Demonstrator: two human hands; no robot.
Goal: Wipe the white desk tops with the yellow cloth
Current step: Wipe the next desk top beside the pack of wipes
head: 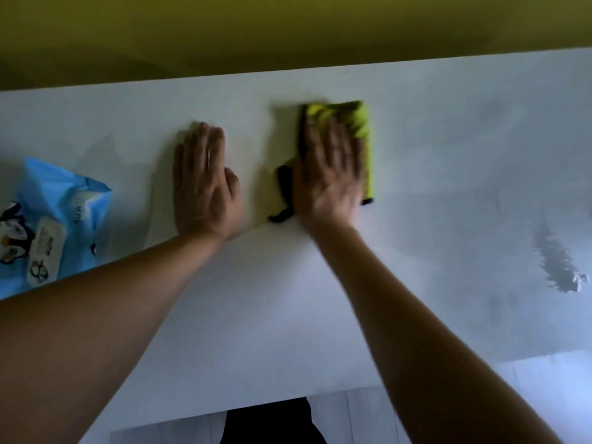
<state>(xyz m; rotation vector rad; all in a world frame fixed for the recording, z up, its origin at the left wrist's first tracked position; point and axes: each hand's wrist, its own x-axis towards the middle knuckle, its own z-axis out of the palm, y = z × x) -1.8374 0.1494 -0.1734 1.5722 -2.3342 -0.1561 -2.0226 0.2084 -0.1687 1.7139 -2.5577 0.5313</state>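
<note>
Yellow cloth [360,129] lies folded near the desk top's [288,299] far edge, pinned under the right hand [330,174], fingers flat, pressing, not curled. Left hand [205,184] lies just beside it, flat on bare white, holding nothing. Wet streak [557,261] well right of the cloth: wiping partly done, I'd judge. Blue wipes pack [48,229] sits beyond the left hand.

The yellow cloth [360,129], folded into an upright rectangle with a dark edge showing at its lower left, lies flat on the white table [448,174] near the far edge. The glossy tabletop shows a streaky patch at right.
</note>
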